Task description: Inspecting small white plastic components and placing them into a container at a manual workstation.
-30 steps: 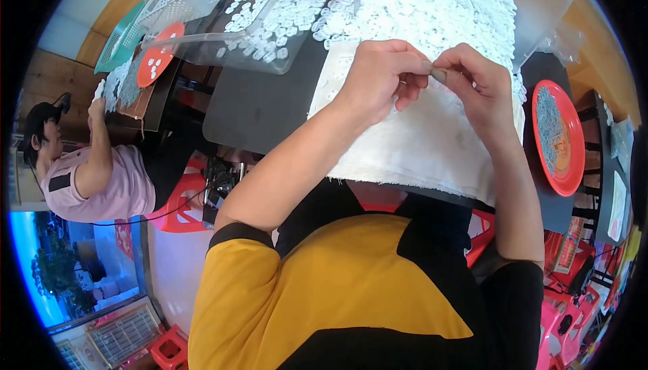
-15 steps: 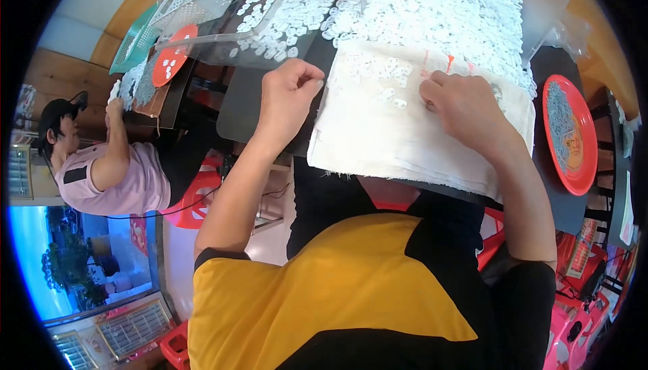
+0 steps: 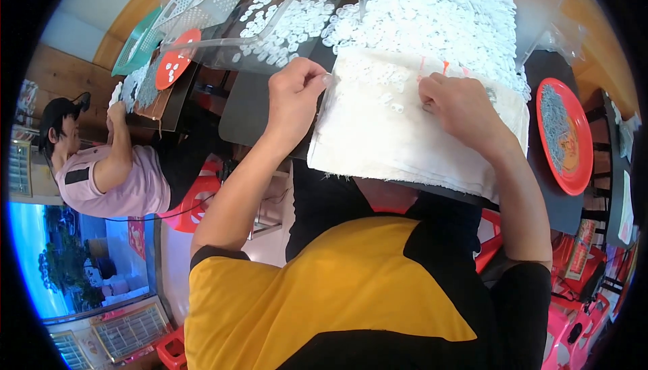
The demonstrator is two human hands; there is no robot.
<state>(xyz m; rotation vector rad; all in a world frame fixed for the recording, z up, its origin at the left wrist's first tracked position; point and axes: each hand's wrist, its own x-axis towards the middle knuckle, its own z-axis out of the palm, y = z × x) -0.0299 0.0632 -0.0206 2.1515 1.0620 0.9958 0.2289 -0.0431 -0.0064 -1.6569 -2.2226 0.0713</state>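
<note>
A folded cream cloth (image 3: 405, 147) lies in front of me, with small white oval pieces with holes (image 3: 378, 75) scattered on its upper left part. My left hand (image 3: 291, 100) is at the cloth's left edge, thumb and forefinger pinched on what looks like one small white piece (image 3: 327, 80). Over the right half of the cloth, my right hand (image 3: 466, 107) is closed, fingers curled down. Whatever it grips is hidden beneath the fingers. Just beyond the cloth rises a large heap of the same white pieces (image 3: 439, 15).
A clear plastic bin (image 3: 270, 29) holds more white pieces at the back left. On the right stands a red oval tray (image 3: 582, 161) with small grey pieces. At far left a person (image 3: 115, 174) works beside an orange plate (image 3: 177, 66), a green basket (image 3: 131, 53) and a white basket (image 3: 202, 2).
My left hand has shifted slightly right, and a white piece now shows at its fingertips. My right hand stays closed at nearly the same spot on the cloth.
</note>
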